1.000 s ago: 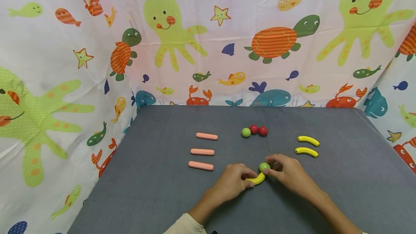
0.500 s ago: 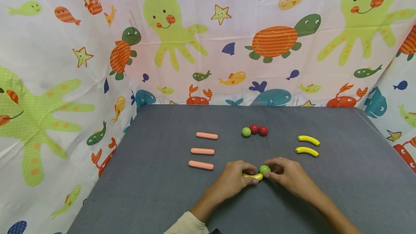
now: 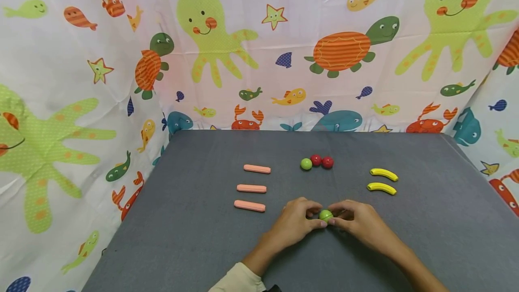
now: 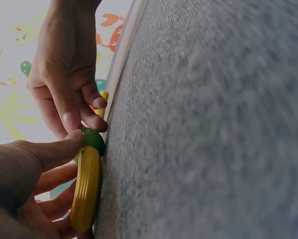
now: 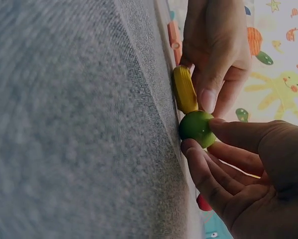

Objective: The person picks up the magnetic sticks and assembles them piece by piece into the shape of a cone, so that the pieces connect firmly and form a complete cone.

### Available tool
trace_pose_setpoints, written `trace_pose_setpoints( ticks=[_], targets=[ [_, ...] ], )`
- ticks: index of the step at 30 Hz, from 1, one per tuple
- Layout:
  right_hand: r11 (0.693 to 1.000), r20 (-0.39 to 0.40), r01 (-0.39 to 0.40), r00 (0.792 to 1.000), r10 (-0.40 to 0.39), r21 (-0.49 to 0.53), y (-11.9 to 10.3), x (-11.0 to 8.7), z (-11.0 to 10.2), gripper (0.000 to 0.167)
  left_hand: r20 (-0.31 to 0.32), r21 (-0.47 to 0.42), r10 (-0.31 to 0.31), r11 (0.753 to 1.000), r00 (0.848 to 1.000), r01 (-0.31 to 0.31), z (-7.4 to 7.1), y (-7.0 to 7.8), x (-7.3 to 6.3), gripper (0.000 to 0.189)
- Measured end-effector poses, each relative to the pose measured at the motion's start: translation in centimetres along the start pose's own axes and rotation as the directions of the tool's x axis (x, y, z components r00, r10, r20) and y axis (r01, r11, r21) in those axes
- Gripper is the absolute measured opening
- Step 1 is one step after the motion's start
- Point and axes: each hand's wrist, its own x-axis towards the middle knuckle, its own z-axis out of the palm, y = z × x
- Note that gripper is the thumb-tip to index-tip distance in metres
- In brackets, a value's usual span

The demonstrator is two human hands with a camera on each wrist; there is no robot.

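Observation:
A small green ball (image 3: 325,215), with a line across it, lies on the table between both hands. My right hand (image 3: 361,222) pinches it between thumb and fingers, plainest in the right wrist view. A yellow toy banana (image 4: 87,189) lies end-on against the ball, low along the tabletop. My left hand (image 3: 293,222) has its thumb and fingers on either side of the banana, the thumb tip reaching the ball in the left wrist view. In the head view this banana is hidden behind the left hand.
Three pink sticks (image 3: 251,188) lie in a column to the left. Farther back sit another green ball (image 3: 306,164) and two red balls (image 3: 327,162). Two more toy bananas (image 3: 382,188) lie to the right. A curtain (image 3: 275,66) with printed sea animals hangs behind the grey table (image 3: 194,247).
The left hand has turned the banana from slanting to lying in line with the ball, and its thumb has moved right to the ball. The right hand and ball have shifted slightly toward the person.

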Motion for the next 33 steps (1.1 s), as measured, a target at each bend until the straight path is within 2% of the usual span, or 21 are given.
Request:
trace_pose_setpoints(
  ticks=[4,10,17,23,33],
  targets=[
    [1.0,0.002,0.016,1.0,-0.016,0.0,0.1,-0.1,-0.1,0.029,-0.007,0.024,-0.018,1.0,1.0,0.018,0.3,0.1,0.1,0.032],
    [0.999,-0.023,0.019,1.0,-0.019,-0.03,0.4,-0.1,-0.7,0.031,-0.013,0.012,-0.033,0.999,0.999,0.033,0.5,0.1,0.1,0.028],
    [0.996,-0.114,0.008,0.993,-0.018,-0.085,0.7,-0.1,-1.8,0.029,-0.017,0.008,-0.03,1.0,0.999,0.031,0.4,0.2,0.0,0.031],
    [0.992,-0.2,0.018,0.979,-0.043,-0.126,1.4,0.0,-3.0,0.029,-0.005,-0.023,-0.035,0.999,0.999,0.035,0.4,0.1,-0.1,0.031],
    [0.977,-0.298,-0.056,0.954,-0.008,-0.207,3.1,0.0,-5.4,0.034,-0.011,-0.05,-0.032,0.998,0.999,0.032,0.4,-0.2,-0.2,0.029]
  ],
)
